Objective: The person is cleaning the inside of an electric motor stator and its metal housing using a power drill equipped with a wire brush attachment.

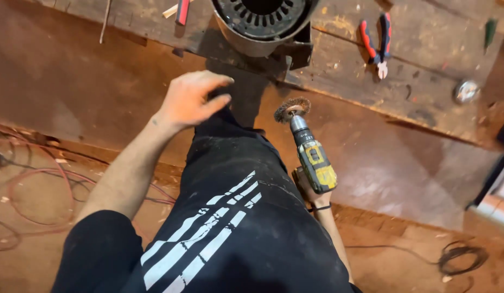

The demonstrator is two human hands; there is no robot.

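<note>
My right hand [309, 191] grips a yellow and black cordless drill [315, 160], low beside my leg. A round wire brush wheel [291, 108] sits in its chuck and points up toward the workbench. My left hand [191, 99] hangs empty with fingers spread, just above my raised knee in black trousers with white stripes [230, 217]. A round metal motor housing with slotted inner ring [261, 20] stands at the bench edge, straight ahead of both hands.
Red-handled pliers [375, 42] lie on the worn wooden bench [415, 81] at the right. A small round metal part [466, 90] lies further right. Red and black wires [29, 190] coil on the floor at left, a black cable [461, 258] at right.
</note>
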